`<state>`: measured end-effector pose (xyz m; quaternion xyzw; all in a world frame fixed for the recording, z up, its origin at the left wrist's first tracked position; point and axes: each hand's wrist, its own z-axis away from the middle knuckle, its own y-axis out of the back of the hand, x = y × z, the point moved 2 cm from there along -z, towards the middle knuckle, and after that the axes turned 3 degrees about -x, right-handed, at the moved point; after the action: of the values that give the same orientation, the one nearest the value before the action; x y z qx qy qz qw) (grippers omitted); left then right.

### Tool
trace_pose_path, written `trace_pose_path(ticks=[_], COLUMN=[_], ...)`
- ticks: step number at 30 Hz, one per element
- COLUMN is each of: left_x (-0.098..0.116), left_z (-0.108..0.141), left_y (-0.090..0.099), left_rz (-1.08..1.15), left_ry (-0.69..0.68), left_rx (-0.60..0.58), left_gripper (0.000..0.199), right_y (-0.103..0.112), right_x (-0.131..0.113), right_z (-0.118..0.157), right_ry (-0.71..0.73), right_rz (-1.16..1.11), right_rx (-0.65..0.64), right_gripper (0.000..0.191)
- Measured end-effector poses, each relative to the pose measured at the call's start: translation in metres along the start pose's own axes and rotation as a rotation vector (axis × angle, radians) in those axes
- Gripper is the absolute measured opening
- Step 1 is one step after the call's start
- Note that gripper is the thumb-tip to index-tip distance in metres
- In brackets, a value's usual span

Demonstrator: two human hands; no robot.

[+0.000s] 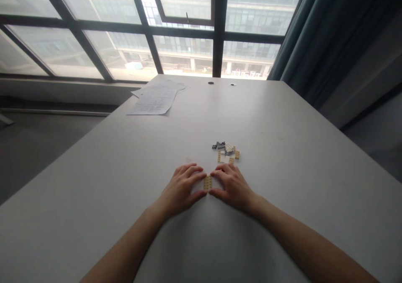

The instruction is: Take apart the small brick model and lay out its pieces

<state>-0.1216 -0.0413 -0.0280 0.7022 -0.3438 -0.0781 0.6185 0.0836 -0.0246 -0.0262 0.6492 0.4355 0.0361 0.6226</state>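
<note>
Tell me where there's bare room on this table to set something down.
Bare tabletop lies right of the brick pile and right hand, and between the papers and left hand. It's crowded between the hands, at the tan brickwork, and just beyond at the pile.

Loads of room is left along the worktop's right edge, tbh. Up the left edge, passage is blocked by papers near the far left corner. Just beyond the right hand, the way is obstructed by a brick pile; between pile and papers, a lane is left.
</note>
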Motion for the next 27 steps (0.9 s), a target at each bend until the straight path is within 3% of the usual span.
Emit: trace_pose_path(ticks=[20,25,27], left_x=[-0.0018,-0.0044,-0.005], left_z=[-0.0009,0.0007,0.0007], left_y=[-0.0018,-0.0026,-0.0007], left_rz=[0.01,0.024,0.036], left_ry=[0.001,0.006,0.023], left_rx=[-0.008,0.008,0.011], left_gripper=[0.045,0.055,0.058], right_y=[0.0007,-0.0009,-0.0003], right_x=[-0.0013,0.0014,0.0031], right_z=[0.0007,0.0011,0.0011], right_ry=[0.02,0.027,0.018], right_rz=[0.001,-0.032,-0.09], right_rx=[0.033,0.065,0.117], right_gripper=[0.043,0.047,0.04])
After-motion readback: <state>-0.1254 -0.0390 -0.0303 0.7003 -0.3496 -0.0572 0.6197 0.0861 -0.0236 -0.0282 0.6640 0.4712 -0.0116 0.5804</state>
